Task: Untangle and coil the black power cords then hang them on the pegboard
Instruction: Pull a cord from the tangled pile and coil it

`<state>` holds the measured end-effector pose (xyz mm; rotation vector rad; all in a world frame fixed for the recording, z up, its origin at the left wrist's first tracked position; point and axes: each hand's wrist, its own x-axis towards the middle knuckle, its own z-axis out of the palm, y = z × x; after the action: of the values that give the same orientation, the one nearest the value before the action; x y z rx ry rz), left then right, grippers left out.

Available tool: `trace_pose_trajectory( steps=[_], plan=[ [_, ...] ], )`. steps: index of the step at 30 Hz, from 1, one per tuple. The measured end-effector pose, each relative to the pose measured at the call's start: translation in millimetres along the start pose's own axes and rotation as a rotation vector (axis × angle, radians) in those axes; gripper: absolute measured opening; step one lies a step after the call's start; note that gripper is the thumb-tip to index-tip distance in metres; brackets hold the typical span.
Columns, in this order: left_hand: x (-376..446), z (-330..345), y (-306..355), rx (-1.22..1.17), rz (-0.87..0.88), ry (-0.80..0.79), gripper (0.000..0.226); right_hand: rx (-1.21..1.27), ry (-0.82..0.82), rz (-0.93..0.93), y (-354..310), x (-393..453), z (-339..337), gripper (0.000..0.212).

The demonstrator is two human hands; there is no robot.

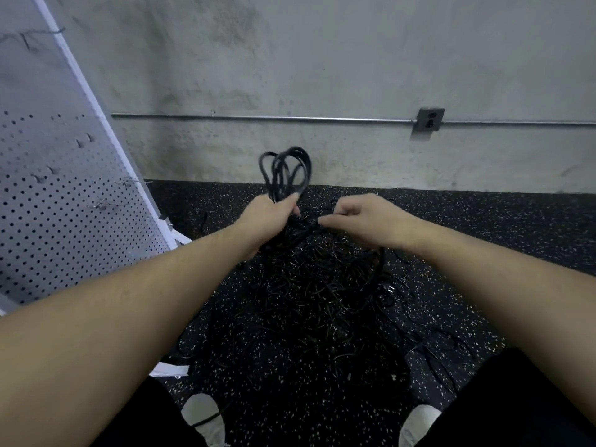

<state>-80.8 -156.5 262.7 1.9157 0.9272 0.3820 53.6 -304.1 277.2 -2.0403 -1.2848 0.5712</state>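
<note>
Coiling one cord out of the tangle on the floor.

The left hand (267, 217) has its grip curled tight round a coil (285, 172) of glossy black loops standing up at 12 o'clock; the right hand (361, 217) pinches a thin strand from the matted cord pile (322, 285) at 6 o'clock. Best to feed slack gently, keeping loops even. The perforated grey pegboard (64, 204) with hooks leans at 9 o'clock on speckled rubber floor (483, 227).

floor (483, 227): black rubber, pale speckles, meets the concrete wall at the back
cord pile (325, 285): tangled black power cords, lies mid-floor, spreads toward the right
plug (389, 288): pronged end on the pile's right side
pegboard (64, 204): white, its foot stands on the floor at left
shoes (204, 417): pale, planted near the bottom edge
paper scrap (169, 371): white, lies lower left
</note>
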Motion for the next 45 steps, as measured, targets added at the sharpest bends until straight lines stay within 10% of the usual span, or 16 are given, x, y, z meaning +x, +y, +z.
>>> trace_pose_trajectory(
  steps=[5, 12, 22, 25, 29, 37, 45],
  plan=[
    [-11.1, 7.1, 10.2, 0.009, -0.008, -0.172, 0.072, 0.346, 0.135, 0.222, -2.5, 6.4, -2.1, 0.049],
    [-14.5, 13.2, 8.0, 0.046, 0.077, -0.252, 0.017, 0.855, -0.109, 0.205, -13.2, 3.0, -12.8, 0.016],
    [-29.4, 17.2, 13.5, -0.181, 0.068, -0.419, 0.035, 0.393, 0.636, 0.12, -2.3, 11.3, -7.8, 0.066],
    [-37.3, 17.5, 18.7, -0.247, 0.106, -0.434, 0.029, 0.735, 0.484, 0.266, -4.1, 11.9, -5.7, 0.084],
    [-37.5, 13.4, 14.4, -0.253, 0.115, -0.464, 0.024, 0.923, 0.159, 0.307, -5.4, 7.7, -3.3, 0.05],
    [-35.1, 12.9, 10.6, -0.475, -0.032, -0.589, 0.059, 1.256, 0.263, 0.304, -22.5, 18.2, 0.5, 0.045],
    [-39.4, 12.2, 28.2, -0.643, -0.101, -0.701, 0.025, 1.531, 0.135, 0.234, -25.0, 24.8, -10.4, 0.049]
  ],
)
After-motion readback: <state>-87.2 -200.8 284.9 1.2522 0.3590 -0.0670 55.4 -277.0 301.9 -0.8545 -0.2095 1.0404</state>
